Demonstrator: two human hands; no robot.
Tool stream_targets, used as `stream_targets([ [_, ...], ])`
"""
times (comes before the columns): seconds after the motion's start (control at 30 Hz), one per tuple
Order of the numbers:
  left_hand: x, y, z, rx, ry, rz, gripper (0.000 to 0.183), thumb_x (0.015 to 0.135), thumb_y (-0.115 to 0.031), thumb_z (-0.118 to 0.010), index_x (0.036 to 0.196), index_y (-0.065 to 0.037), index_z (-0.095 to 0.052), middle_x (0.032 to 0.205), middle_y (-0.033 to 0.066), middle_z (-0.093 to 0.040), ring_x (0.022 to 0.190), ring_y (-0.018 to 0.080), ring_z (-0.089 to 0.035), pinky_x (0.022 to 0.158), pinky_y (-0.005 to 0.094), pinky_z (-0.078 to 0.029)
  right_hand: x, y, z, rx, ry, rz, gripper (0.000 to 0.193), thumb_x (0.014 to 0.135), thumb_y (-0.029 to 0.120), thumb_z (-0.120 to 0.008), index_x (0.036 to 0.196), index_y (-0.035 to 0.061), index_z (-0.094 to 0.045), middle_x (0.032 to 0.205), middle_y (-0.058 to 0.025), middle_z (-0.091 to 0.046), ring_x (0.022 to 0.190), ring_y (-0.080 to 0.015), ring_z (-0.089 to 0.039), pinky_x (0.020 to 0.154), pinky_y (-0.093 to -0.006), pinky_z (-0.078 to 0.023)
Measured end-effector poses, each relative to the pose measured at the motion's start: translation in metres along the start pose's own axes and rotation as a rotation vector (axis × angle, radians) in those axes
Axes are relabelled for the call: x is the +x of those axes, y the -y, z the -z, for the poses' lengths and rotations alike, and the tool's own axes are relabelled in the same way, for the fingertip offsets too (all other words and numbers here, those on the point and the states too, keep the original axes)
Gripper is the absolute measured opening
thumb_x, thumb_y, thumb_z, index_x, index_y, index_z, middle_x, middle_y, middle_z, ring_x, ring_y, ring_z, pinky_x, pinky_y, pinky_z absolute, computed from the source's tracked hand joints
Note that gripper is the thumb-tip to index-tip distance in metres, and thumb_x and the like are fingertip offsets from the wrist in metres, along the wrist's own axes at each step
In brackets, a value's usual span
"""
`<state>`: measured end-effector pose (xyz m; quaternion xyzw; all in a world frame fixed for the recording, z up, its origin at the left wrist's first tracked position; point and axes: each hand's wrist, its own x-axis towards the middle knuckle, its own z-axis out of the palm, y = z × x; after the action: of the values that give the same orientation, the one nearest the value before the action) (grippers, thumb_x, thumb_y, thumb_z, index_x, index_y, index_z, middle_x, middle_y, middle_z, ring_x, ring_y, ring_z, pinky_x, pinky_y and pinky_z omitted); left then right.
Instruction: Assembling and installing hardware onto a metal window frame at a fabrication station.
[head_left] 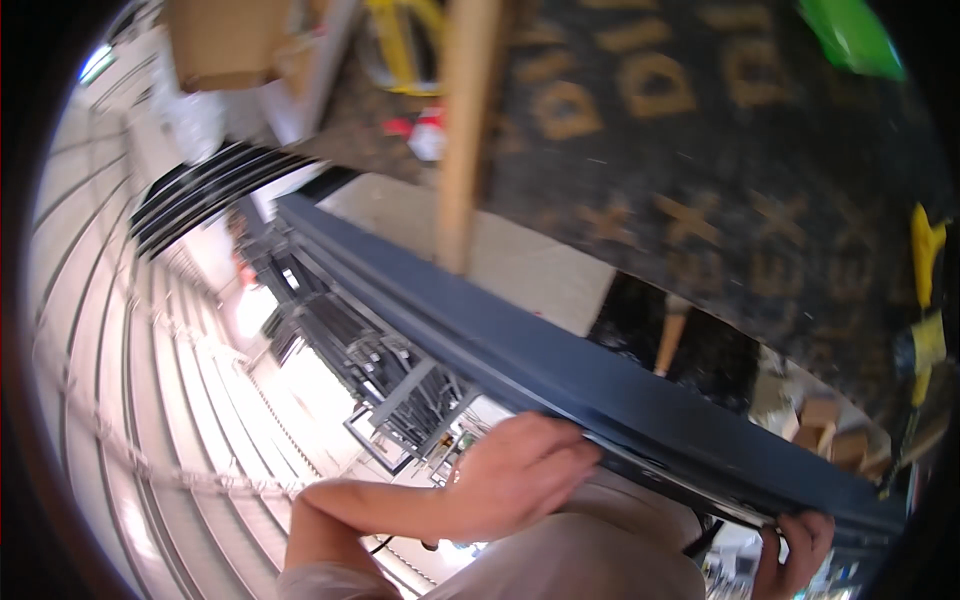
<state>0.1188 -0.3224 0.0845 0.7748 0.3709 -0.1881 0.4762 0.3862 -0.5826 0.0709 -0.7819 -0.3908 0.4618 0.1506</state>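
Observation:
A long dark grey profile runs aslant from the upper left to the lower right in front of me. Along its near side lies a narrow black strip with small shiny marks. My left hand is closed at this near edge, fingertips pressed together against it; whether they pinch the strip too I cannot tell. Further right, my right hand curls its fingers on the same edge, by the right end of the strip. Its palm is hidden.
Beyond the profile lies a dark printed board with a wooden batten across it. A yellow-handled tool is at the right, a green bag at the top. Cardboard boxes stand far left; a rack of dark profiles stands behind.

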Motion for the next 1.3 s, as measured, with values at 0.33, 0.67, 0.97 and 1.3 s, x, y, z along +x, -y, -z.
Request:
stream_targets([
  [0.33,-0.001,0.004,-0.017,-0.011,-0.174,-0.032,0.033,0.079,-0.008,-0.070,0.111,-0.004,-0.064,0.098,0.0081,-0.058,0.084,0.0254,-0.058,0.069,0.0348,-0.049,0.022,0.002,0.000,-0.105,-0.017,0.195,0.019,0.085,0.003,-0.078,0.103,0.0007,-0.072,0.101,-0.0143,-0.064,0.084,-0.0257,-0.064,0.063,-0.0311,-0.054],
  [0.67,0.002,0.003,-0.019,0.004,-0.199,0.002,0.031,0.079,-0.010,-0.076,0.108,-0.006,-0.066,0.099,0.0082,-0.059,0.081,0.0261,-0.059,0.067,0.0357,-0.050,0.021,0.001,-0.002,-0.003,-0.038,0.128,0.017,0.085,0.000,-0.076,0.102,-0.0006,-0.071,0.101,-0.0138,-0.063,0.083,-0.0237,-0.064,0.060,-0.0286,-0.054],
  [0.97,0.001,0.005,-0.008,0.091,-0.117,0.005,0.034,0.077,-0.013,-0.079,0.107,-0.005,-0.066,0.100,0.0105,-0.065,0.084,0.0273,-0.063,0.069,0.0345,-0.052,0.012,0.010,-0.009,-0.023,-0.013,0.005,0.025,0.074,-0.002,-0.071,0.098,0.0006,-0.064,0.095,-0.0160,-0.054,0.087,-0.0310,-0.054,0.075,-0.0380,-0.044],
  [1.3,0.002,0.007,-0.011,0.073,-0.138,0.037,0.031,0.069,-0.008,-0.084,0.095,-0.005,-0.068,0.090,0.0103,-0.063,0.075,0.0256,-0.059,0.063,0.0341,-0.046,0.002,0.013,0.000,-0.132,0.034,0.024,0.023,0.077,-0.001,-0.070,0.099,0.0018,-0.065,0.093,-0.0148,-0.055,0.089,-0.0327,-0.055,0.081,-0.0437,-0.044],
])
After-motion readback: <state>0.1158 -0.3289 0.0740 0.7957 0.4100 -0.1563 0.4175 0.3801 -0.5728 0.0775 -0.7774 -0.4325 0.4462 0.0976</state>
